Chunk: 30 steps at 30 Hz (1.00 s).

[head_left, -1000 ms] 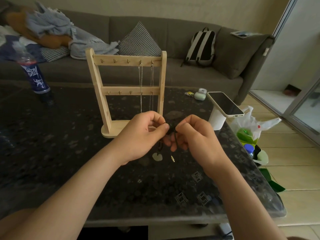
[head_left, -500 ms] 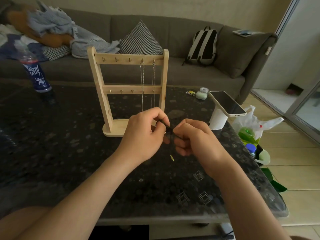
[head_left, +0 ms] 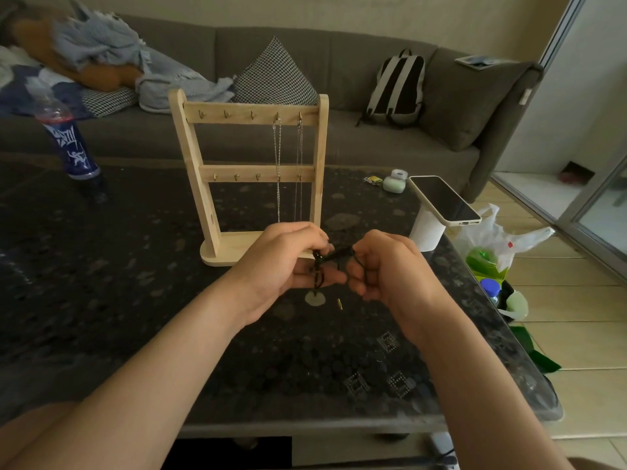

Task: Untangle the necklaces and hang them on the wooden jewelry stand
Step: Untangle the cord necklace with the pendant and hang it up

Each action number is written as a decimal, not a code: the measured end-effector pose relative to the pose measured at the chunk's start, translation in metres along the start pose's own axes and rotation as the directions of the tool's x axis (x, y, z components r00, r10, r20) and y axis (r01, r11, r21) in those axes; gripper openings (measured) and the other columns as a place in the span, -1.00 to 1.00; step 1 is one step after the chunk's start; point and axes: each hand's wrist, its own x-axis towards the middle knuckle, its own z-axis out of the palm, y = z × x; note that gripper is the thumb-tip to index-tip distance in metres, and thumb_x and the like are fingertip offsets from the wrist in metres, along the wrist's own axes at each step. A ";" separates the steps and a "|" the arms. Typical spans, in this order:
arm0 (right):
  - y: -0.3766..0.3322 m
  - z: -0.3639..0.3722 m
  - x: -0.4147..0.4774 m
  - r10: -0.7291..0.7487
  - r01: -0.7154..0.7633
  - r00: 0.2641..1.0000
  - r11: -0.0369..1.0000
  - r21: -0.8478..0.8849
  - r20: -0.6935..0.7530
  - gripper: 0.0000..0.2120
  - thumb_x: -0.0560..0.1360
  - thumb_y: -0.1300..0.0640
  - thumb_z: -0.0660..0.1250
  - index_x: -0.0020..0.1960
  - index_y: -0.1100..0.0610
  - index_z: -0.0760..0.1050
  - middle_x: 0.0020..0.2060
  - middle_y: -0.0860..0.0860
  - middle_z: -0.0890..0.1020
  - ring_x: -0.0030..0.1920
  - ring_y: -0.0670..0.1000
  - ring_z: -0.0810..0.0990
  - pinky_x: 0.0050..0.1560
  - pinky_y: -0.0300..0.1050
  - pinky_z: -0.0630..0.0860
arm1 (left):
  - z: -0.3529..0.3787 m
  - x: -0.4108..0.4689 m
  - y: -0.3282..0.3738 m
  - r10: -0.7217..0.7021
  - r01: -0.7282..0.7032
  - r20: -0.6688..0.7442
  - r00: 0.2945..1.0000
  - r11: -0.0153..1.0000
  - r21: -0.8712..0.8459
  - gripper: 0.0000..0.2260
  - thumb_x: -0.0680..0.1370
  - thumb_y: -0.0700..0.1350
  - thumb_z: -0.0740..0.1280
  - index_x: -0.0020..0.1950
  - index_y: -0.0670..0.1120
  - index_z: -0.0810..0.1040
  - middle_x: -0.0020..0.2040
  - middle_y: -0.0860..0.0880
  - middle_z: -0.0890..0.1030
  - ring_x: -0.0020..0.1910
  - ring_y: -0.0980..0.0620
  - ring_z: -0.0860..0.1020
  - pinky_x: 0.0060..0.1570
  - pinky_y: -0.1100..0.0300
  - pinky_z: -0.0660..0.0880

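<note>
left hand (head_left: 288, 262) and right hand (head_left: 386, 266) fingers clamped on the black cord (head_left: 334, 254); tease loops apart gently, wooden stand (head_left: 203, 184) at 12 o'clock.

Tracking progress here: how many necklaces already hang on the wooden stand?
2, both on the top bar of the wooden stand: the left chain on the fourth hook from the left, the right chain on the last hook. None seems hidden.

Wooden stand (head_left: 251, 113) close ahead, phone (head_left: 444, 201) to right.
</note>
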 end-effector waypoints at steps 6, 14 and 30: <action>0.001 -0.003 0.000 0.073 -0.069 0.997 0.993 0.090 -0.031 -0.78 0.58 0.17 0.16 -0.23 0.11 0.40 -0.42 0.08 0.49 -0.35 0.09 0.60 -0.12 0.07 0.39 | -0.006 0.001 0.005 -0.031 0.014 -0.082 0.996 0.979 -0.201 -0.86 0.70 -0.21 0.28 0.06 -0.20 0.63 0.11 -0.21 0.74 0.12 -0.15 0.74 0.12 -0.02 0.65; -0.002 0.000 -0.004 0.067 -0.066 0.992 0.998 -0.013 0.103 -0.78 0.64 0.15 0.13 -0.12 0.18 0.46 -0.32 0.18 0.64 -0.36 0.14 0.60 -0.25 0.00 0.39 | -0.006 0.006 0.000 -0.174 0.084 -0.120 0.977 0.843 -0.531 -0.89 0.72 -0.16 0.19 0.22 -0.15 0.43 -0.11 -0.12 0.59 -0.05 -0.09 0.69 0.22 -0.19 0.63; 0.013 -0.004 0.004 -0.220 0.232 0.973 0.916 -0.326 0.074 -0.90 0.59 0.18 0.49 0.05 0.03 0.74 -0.49 -0.07 0.53 -0.49 -0.17 0.41 -0.37 -0.37 0.39 | 0.001 0.007 0.000 -0.103 0.020 -0.421 0.901 0.980 -0.197 -0.78 0.78 -0.09 0.17 -0.01 -0.07 0.51 -0.38 0.01 0.46 -0.34 0.08 0.44 0.02 0.05 0.56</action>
